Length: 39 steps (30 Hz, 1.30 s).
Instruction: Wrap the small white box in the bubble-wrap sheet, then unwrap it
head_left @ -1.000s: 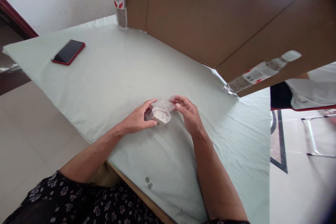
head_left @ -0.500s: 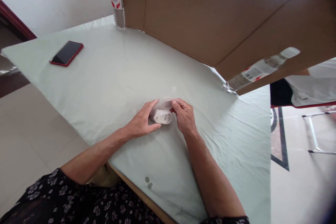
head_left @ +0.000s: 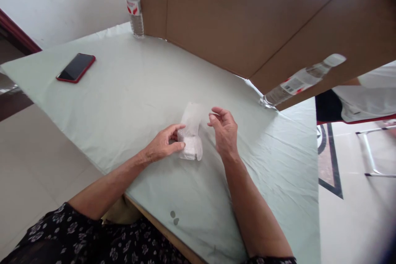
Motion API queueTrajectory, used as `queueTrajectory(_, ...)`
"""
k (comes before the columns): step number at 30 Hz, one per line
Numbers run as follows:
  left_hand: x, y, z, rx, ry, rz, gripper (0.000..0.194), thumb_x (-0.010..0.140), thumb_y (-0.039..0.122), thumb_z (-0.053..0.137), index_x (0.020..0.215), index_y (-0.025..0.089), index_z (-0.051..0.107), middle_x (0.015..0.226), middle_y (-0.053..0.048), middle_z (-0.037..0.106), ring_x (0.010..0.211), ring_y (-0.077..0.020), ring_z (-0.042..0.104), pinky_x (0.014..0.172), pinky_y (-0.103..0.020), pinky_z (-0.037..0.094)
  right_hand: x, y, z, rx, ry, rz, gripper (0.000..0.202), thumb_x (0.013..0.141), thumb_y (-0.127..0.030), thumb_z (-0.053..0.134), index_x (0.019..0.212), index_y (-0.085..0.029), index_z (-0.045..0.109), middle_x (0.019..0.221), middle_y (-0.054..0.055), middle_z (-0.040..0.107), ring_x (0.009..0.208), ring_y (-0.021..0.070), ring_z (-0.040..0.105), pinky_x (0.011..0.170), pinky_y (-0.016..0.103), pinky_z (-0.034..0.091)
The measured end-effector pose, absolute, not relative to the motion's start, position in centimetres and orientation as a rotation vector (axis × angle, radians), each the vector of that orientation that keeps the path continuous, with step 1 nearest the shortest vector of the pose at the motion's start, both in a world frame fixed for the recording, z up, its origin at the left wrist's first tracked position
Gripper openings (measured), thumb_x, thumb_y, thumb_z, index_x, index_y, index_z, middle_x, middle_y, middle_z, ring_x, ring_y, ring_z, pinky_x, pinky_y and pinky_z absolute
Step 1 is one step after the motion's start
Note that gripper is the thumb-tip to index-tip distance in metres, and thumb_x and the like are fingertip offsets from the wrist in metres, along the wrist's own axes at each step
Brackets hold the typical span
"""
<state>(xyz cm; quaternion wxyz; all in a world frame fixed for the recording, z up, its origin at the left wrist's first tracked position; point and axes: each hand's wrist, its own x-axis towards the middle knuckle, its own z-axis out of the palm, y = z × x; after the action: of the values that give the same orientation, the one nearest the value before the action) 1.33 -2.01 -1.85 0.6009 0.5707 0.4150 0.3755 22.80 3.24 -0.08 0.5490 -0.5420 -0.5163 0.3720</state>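
A small white box (head_left: 189, 147) lies on the pale green tablecloth (head_left: 130, 90), with translucent bubble wrap (head_left: 192, 117) around it. One loose end of the wrap extends away from me beyond the box. My left hand (head_left: 163, 143) grips the left edge of the wrapped box between thumb and fingers. To the right of the wrap, my right hand (head_left: 225, 132) is raised with its fingers apart and holds nothing.
A phone in a red case (head_left: 76, 68) lies at the far left. Two water bottles (head_left: 135, 8) stand against a large cardboard panel (head_left: 216, 20), the second bottle (head_left: 297, 84) at its right. Part of a person in white clothing (head_left: 368, 99) shows behind the panel.
The wrap has been opened out away from me, and the box sits a bit nearer me. My right hand has let go of the wrap and moved right. My left hand has closed on the left edge.
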Motion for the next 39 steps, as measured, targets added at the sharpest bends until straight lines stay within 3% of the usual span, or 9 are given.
queueTrajectory(4,1.2,-1.8,-2.1,1.223,0.931,0.890,0.084,0.077,0.038,0.073,0.150,0.010,0.042,0.120,-0.014,0.065,0.107,-0.0259,0.064,0.096,-0.040,0.050,22.4,2.0,1.6,-1.424,-1.512,0.828,0.031,0.082,-0.047,0.065,0.098,-0.020,0.066,0.087,0.004,0.070,0.077,0.0176,0.064,0.072,0.034,0.053)
queueTrajectory(7,1.1,-1.8,-2.0,1.200,0.891,0.911,0.083,0.078,0.038,0.074,0.150,0.011,0.044,0.123,-0.015,0.065,0.110,-0.0267,0.063,0.097,-0.040,0.049,21.1,1.0,2.1,-1.550,-1.824,0.698,0.043,0.076,-0.051,0.071,0.105,-0.020,0.067,0.102,0.009,0.072,0.077,0.0202,0.065,0.074,0.036,0.052)
queueTrajectory(9,1.1,-1.8,-1.7,1.167,0.860,0.927,0.083,0.078,0.039,0.074,0.150,0.010,0.043,0.129,-0.016,0.064,0.114,-0.0273,0.062,0.100,-0.040,0.049,20.7,0.9,1.7,-1.632,-1.912,0.566,0.036,0.076,-0.044,0.070,0.104,-0.021,0.068,0.109,0.011,0.072,0.079,0.0213,0.065,0.075,0.036,0.050)
queueTrajectory(12,0.9,-1.6,-1.5,1.159,0.863,0.973,0.082,0.078,0.039,0.073,0.149,0.010,0.043,0.134,-0.018,0.061,0.119,-0.0279,0.061,0.102,-0.041,0.048,21.3,1.6,0.9,-1.671,-1.840,0.575,0.016,0.083,-0.032,0.056,0.081,-0.021,0.067,0.082,0.005,0.072,0.071,0.0188,0.061,0.072,0.033,0.046)
queueTrajectory(16,0.4,-1.1,-1.5,1.322,1.132,1.101,0.065,0.079,0.040,0.071,0.138,0.016,0.055,0.134,-0.016,0.060,0.116,-0.0267,0.062,0.095,-0.039,0.051,23.0,2.8,-0.2,-1.517,-1.520,0.915,0.022,0.083,-0.038,0.056,0.072,-0.020,0.063,0.064,-0.001,0.062,0.061,0.0145,0.053,0.061,0.028,0.042)
queueTrajectory(20,0.4,-1.2,-1.4,1.553,1.356,1.265,0.046,0.079,0.041,0.071,0.119,0.019,0.065,0.119,-0.011,0.063,0.102,-0.0219,0.063,0.086,-0.036,0.052,23.1,3.0,-0.8,-1.416,-1.358,1.103,0.025,0.081,-0.041,0.061,0.070,-0.019,0.063,0.063,-0.002,0.061,0.059,0.0126,0.051,0.059,0.027,0.041)
queueTrajectory(26,2.1,-2.0,-0.9,1.625,1.418,1.168,0.050,0.070,0.043,0.078,0.112,0.017,0.069,0.100,-0.007,0.065,0.079,-0.0157,0.059,0.074,-0.030,0.051,21.8,2.0,0.2,-1.259,-1.479,1.171,0.024,0.083,-0.042,0.063,0.074,-0.020,0.066,0.069,-0.001,0.064,0.065,0.0132,0.055,0.064,0.027,0.042)
queueTrajectory(32,1.0,-1.3,-0.6,1.207,1.444,1.186,0.022,0.074,0.039,0.063,0.076,0.017,0.064,0.067,0.002,0.059,0.060,-0.0107,0.050,0.059,-0.025,0.042,22.2,2.2,0.0,-1.298,-1.389,1.075,0.025,0.085,-0.042,0.061,0.076,-0.020,0.067,0.073,0.001,0.069,0.069,0.0141,0.058,0.068,0.028,0.046)
queueTrajectory(39,-1.5,-0.2,-1.0,1.378,1.815,1.129,0.011,0.072,0.029,0.060,0.067,0.019,0.061,0.067,0.002,0.059,0.069,-0.0154,0.054,0.068,-0.029,0.046,24.2,4.2,-2.8,-1.448,-1.222,0.933,0.020,0.077,-0.039,0.064,0.078,-0.019,0.064,0.068,-0.002,0.062,0.062,0.0131,0.053,0.061,0.028,0.044)
